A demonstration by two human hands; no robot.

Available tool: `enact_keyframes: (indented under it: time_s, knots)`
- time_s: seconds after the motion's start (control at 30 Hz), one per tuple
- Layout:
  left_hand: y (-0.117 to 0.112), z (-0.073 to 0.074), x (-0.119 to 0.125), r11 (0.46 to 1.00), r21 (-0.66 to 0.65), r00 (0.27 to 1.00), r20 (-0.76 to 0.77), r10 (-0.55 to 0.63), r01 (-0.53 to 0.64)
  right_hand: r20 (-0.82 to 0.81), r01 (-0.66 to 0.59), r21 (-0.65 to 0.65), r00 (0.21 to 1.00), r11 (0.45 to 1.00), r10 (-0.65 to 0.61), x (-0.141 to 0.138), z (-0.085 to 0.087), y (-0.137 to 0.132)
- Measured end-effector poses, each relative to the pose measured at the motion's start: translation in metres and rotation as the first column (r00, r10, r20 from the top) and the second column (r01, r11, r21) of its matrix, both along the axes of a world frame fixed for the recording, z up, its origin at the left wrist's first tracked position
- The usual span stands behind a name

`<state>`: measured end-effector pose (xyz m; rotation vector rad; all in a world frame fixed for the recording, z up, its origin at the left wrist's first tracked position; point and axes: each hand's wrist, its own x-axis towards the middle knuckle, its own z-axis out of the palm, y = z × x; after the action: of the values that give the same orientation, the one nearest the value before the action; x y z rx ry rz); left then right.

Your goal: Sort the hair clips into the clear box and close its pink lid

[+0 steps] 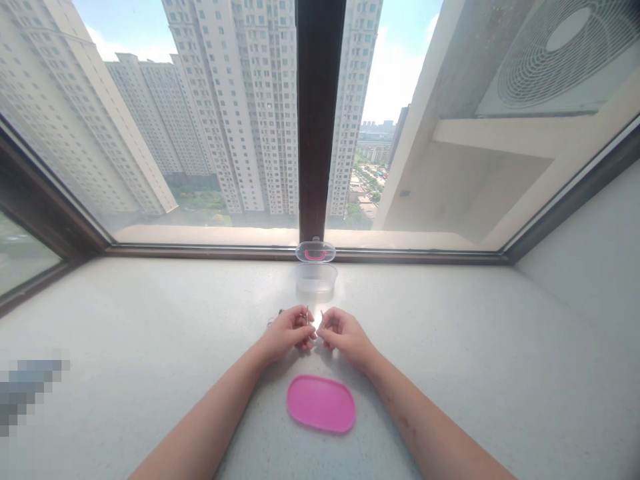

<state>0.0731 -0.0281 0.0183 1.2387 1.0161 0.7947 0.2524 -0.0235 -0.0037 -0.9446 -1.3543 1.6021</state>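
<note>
My left hand point(289, 332) and my right hand point(343, 335) meet at the middle of a pale speckled windowsill point(150, 347). Both are closed in a pinch, fingertips almost touching. Thin metal pieces stick up from each pinch, too small to name. Just beyond the hands stands a small clear plastic box point(316, 277) with its clear lid point(315, 252) tipped open against the window frame; something pink shows in the lid. A pink oval lid point(321, 403) lies flat on the sill between my forearms, nearer to me.
The dark window frame point(318, 120) runs up the middle behind the box. Glass panes close the far side, with tall buildings outside. A white wall point(590, 267) bounds the right. A blurred patch point(25, 393) sits at the left edge.
</note>
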Motion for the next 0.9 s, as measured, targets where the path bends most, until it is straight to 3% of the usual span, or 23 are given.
enact_keyframes:
  time_s: [0.9]
  knots:
    - [0.0008, -0.0043, -0.0008, 0.999, 0.03, 0.999, 0.006, -0.032, 0.032, -0.02, 0.001, -0.013, 1.0, 1.0, -0.002, -0.0019, 0.0039, -0.0003]
